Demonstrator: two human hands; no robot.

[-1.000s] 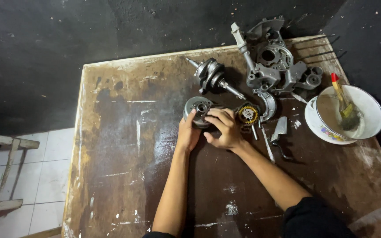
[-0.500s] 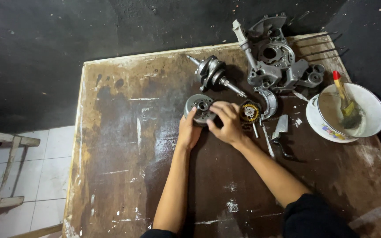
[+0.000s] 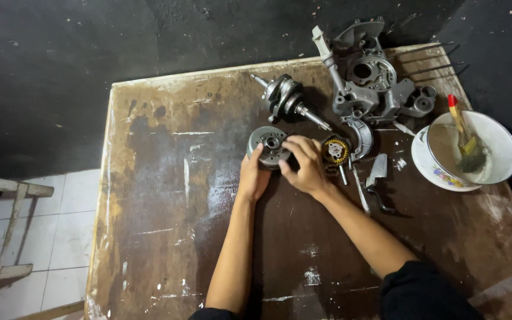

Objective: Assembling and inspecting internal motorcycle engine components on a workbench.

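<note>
A round grey metal flywheel drum (image 3: 268,144) lies on the worn brown table (image 3: 161,195). My left hand (image 3: 252,178) holds its near left edge with the thumb against the rim. My right hand (image 3: 303,167) covers its right side, fingers curled over the rim. Just right of that hand sits a toothed gear with a yellow ring (image 3: 335,150).
A crankshaft (image 3: 288,101) lies behind the drum. A grey engine casing (image 3: 374,83) stands at the back right, with a curved metal part (image 3: 362,137) and small loose pieces (image 3: 378,175) near it. A white bowl holding a brush (image 3: 472,148) sits at the right edge.
Both hands stay on the drum; my right hand's fingers have shifted slightly over its rim. The view has drifted a little.
</note>
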